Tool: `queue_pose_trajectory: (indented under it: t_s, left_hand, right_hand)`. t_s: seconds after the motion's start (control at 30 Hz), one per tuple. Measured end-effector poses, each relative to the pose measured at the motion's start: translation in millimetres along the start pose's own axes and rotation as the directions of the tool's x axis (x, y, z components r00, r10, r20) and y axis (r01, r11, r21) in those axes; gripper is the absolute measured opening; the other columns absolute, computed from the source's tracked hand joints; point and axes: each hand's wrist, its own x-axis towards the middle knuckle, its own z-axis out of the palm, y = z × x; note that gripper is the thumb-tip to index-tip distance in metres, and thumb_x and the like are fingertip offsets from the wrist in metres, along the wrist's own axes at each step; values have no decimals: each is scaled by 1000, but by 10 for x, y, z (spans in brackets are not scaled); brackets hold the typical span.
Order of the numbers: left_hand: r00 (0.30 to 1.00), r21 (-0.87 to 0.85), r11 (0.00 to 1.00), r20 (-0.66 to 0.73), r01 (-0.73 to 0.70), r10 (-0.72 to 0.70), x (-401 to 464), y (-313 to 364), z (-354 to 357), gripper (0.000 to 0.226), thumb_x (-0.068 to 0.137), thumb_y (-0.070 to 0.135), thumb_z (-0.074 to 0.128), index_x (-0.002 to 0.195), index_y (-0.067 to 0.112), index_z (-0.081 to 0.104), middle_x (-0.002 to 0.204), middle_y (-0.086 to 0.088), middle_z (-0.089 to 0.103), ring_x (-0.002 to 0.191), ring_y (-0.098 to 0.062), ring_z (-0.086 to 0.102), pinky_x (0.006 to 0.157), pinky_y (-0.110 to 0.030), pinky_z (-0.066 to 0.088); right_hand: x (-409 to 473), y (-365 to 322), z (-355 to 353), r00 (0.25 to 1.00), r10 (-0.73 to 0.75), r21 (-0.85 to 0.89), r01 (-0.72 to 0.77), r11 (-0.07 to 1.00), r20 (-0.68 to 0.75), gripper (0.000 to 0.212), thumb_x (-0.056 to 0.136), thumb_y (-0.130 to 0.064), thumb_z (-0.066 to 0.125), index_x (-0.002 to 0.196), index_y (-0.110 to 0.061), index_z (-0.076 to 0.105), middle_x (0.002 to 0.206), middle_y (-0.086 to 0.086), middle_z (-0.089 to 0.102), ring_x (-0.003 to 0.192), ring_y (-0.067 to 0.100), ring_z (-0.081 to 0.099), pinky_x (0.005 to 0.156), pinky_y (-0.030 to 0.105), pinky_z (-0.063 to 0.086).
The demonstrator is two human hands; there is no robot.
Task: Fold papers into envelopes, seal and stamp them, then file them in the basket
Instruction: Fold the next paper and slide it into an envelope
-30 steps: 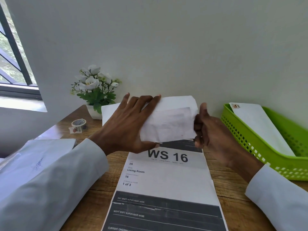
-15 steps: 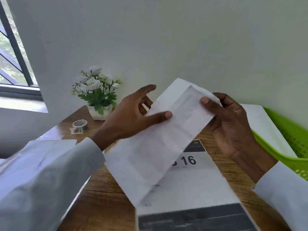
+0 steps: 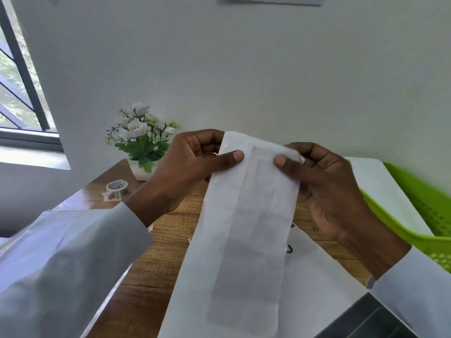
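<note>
From my seat, the envelope (image 3: 244, 228) held up lengthwise blocks the middle of the wooden desk (image 3: 170, 240). Bare wood shows left of it, up to the tape roll (image 3: 117, 186) and flower pot (image 3: 142, 167) near the wall. The green basket (image 3: 419, 215) hems in the right side.

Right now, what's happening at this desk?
A person holds a white envelope up over the wooden desk, the left hand and right hand pinching its top corners. A darker folded paper shows through it. A printed sheet lies underneath. Another envelope already sits in the green basket; a tape roll waits near the flowerpot.
</note>
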Motion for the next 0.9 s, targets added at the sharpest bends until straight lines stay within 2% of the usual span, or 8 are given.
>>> queue_pose_trajectory:
  t_s: [0.1,0.17,0.27,0.33,0.4,0.5,0.73,0.9]
  left_hand:
    - [997,-9,999,-72,-41,40,-10,38,21,44,78,0,72,119,10,57,87,-17,75,72,-23,71,60,-30,57]
    - [987,34,994,-122,-100,104,-13,32,34,47,79,-1,72,118,15,52,76,-18,72,65,-26,68,55,-33,56]
    - [970,94,980,-155,-173,186,-8,23,43,31,80,-1,72,106,14,63,84,-21,70,69,-31,66,64,-44,57]
    - [970,139,974,-141,-181,200,-5,5,46,22,80,-2,72,97,12,71,86,-8,75,73,-20,69,67,-36,58]
    - [976,158,975,-126,-159,180,-9,-10,53,23,78,-1,73,98,10,73,91,2,77,77,-11,71,67,-25,58]
    - [982,127,986,-139,-111,128,-5,-33,46,27,75,0,76,100,8,74,91,2,77,80,-10,73,68,-21,57]
    - [983,-124,989,-155,76,-95,34,-50,-7,29,63,12,77,92,10,76,84,-8,77,75,-18,71,68,-28,59]
    - [984,-12,993,-134,114,-115,28,-56,-20,25,63,15,78,88,10,76,83,-9,77,75,-17,72,68,-30,60]
  right_hand:
    - [-30,35,0,999,-28,-96,31,995,33,47,76,0,76,119,-16,68,89,12,78,77,21,74,65,27,58]
    - [-41,34,-6,997,-69,-107,72,992,33,55,76,0,76,126,-21,66,87,11,79,77,20,74,68,27,59]
    - [-57,44,9,994,-95,-94,99,991,49,40,77,6,73,115,-8,71,72,0,77,67,13,71,66,23,57]
    - [-55,78,6,996,-78,-105,83,991,44,28,74,6,74,101,-2,75,77,5,78,71,18,72,66,26,58]
    - [-49,89,-5,998,-47,-106,50,993,39,25,72,6,76,97,0,75,83,11,78,76,23,73,67,28,59]
    - [-33,74,-19,999,-36,-126,39,991,30,26,73,7,76,97,1,74,86,13,78,77,24,74,66,27,60]
    - [-4,59,-30,999,-16,-62,18,998,29,25,72,3,76,95,-4,71,76,7,76,65,20,72,60,26,58]
    - [36,63,-84,1000,-8,-94,8,995,0,22,69,0,78,90,-4,73,70,11,73,62,20,70,60,26,59]
